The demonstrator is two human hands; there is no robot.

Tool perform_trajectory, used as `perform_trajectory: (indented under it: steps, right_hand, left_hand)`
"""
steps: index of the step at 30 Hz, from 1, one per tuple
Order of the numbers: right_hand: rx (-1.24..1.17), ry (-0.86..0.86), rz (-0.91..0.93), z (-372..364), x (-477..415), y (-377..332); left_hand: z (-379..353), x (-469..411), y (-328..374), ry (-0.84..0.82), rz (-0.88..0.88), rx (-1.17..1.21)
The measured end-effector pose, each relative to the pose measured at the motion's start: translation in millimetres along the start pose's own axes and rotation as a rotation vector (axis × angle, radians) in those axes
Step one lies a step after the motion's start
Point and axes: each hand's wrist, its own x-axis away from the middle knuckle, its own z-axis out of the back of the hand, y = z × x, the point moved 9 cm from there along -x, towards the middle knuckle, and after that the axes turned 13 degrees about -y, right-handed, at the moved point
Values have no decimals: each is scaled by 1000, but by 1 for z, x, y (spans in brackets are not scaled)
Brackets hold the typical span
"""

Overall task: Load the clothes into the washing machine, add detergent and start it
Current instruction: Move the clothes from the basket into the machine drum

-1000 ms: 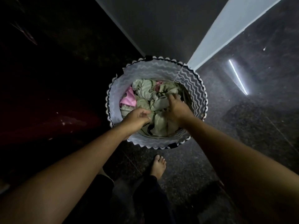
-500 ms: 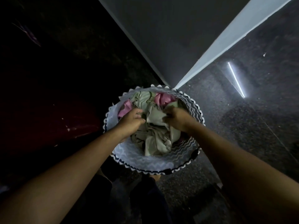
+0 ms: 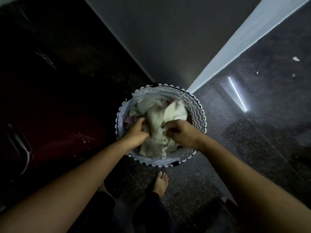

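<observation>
L hand [image 3: 137,130] and R hand [image 3: 181,133] are both down in the laundry basket [image 3: 200,115]. R fingers are curled tight, bunching the pale clothes [image 3: 156,132]. L fingers are curled into the pile just beside them, tips buried in cloth. The clothes lie under and between the fingers, all inside the basket. A pink piece [image 3: 128,121] sits just beyond the L fingers.

Risks: the bundle looks tangled w/ loose ends, so a lift would prob. drag extra items over the rim onto the floor [image 3: 193,182]. The light basket may also tip toward the person. Dim light makes a dropped small item easy to miss.

Around: a bare foot [image 3: 160,182] is near, on the wrist side of the fingers, and could get trodden cloth underfoot. A wall [image 3: 168,39] rises past the fingertips. A dark red shape [image 3: 50,140] is left of the L fingers, too dim to ID. No washer clearly visible.
</observation>
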Motion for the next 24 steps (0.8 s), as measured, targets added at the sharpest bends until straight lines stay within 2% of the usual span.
perform_trajectory:
  steps: [1, 4, 6, 7, 9, 11, 14, 17, 20, 24]
  right_hand:
    - [-17, -15, 0, -1, 3, -4]
    - [-122, 319, -58, 37, 19, 9]
    - [-36, 95, -52, 17, 23, -13]
    - [-84, -4, -36, 7, 26, -23]
    - [-281, 8, -13, 8, 39, -41]
    - [-408, 28, 54, 17, 53, -63]
    - [-370, -52, 164, 15, 80, -110]
    - [-490, 27, 205, 31, 116, -137]
    - [-486, 155, 265, 59, 160, -154]
    - [-308, 237, 137, 79, 199, -140]
  left_hand:
    - [0, 3, 2, 4, 4, -40]
    - [-1, 11, 11, 23, -60, -122]
    - [-4, 22, 19, 27, -94, -234]
    - [-5, 28, 26, 64, -110, -354]
    - [-7, 42, 38, 123, -148, -509]
    - [-14, 60, 49, 119, -219, -465]
    - [-11, 93, 75, 160, -315, -281]
    - [0, 140, 116, 240, -376, -239]
    - [15, 187, 153, 269, -423, -160]
    - [26, 253, 202, 198, -518, -34]
